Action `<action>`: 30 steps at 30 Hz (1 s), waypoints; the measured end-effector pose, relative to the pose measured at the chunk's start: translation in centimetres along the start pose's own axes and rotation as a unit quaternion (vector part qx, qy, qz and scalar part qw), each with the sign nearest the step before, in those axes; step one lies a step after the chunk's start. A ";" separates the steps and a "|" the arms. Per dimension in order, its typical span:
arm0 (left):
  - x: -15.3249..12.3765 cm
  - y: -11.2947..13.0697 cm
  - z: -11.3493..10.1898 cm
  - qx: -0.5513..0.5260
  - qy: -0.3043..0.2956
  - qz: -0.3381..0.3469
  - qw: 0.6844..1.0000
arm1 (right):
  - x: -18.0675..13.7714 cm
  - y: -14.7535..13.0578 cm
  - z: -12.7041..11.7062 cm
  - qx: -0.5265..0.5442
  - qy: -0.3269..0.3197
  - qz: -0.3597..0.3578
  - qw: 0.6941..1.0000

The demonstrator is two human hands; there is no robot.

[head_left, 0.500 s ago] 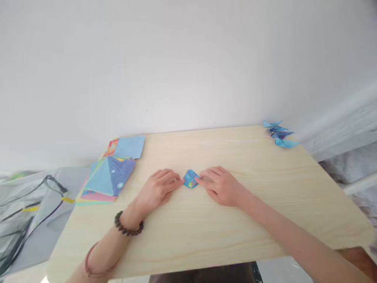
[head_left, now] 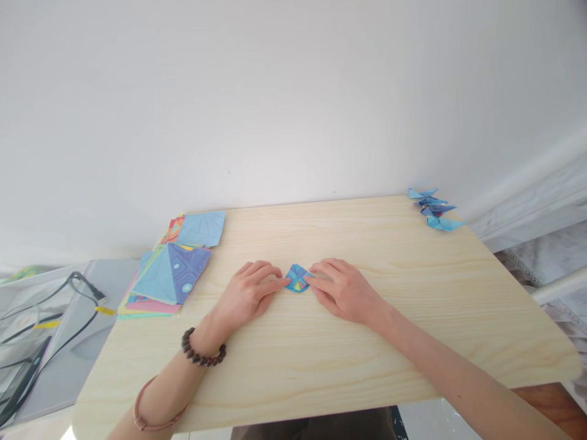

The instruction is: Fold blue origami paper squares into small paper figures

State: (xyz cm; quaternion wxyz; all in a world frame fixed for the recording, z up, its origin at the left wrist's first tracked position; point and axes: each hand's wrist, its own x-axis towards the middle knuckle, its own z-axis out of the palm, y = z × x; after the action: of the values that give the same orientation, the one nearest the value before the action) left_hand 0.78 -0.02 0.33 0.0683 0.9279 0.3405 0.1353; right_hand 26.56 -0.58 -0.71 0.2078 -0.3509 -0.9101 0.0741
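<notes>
Looking down on a pale wooden table (head_left: 321,360) pushed against a bare white wall (head_left: 275,91). Holding a small folded paper (head_left: 298,278), blue with bright stripes, flat on the wood near the table's middle. Gripping its 9 o'clock corner with the left hand (head_left: 245,293), fingers curled and tips closed on the edge, palm down on the wood. Gripping its 3 o'clock corner with the right hand (head_left: 343,288) in the same way, fingers bent, tips meeting the paper, forearm trailing off toward 5 o'clock. Wearing a dark bead bracelet (head_left: 202,351) on the left wrist. Seeing a loose stack of coloured sheets (head_left: 172,272) at 9 o'clock from the folded paper, well apart from it and reaching to the table's left edge. Seeing a small cluster of blue folded figures (head_left: 433,209) at 2 o'clock, on the far right corner. Glimpsing black cords (head_left: 55,305) on a grey surface (head_left: 68,360) beyond the left edge, at 8 o'clock.
</notes>
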 end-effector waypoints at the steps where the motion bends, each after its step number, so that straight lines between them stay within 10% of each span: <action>1: 0.1 0.1 0.0 0.003 -0.003 -0.001 1.000 | 0.1 -0.1 0.0 -0.004 -0.004 0.002 1.000; 30: -0.8 0.4 0.3 0.058 -0.020 0.013 0.998 | -0.7 0.1 0.2 0.039 0.007 0.007 0.999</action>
State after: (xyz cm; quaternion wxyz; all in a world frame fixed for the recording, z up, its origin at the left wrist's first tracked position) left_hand 0.51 -0.90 -0.05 0.0192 0.9371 0.3347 0.0974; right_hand 27.06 -0.97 -1.13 0.2274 -0.3493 -0.9025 0.1083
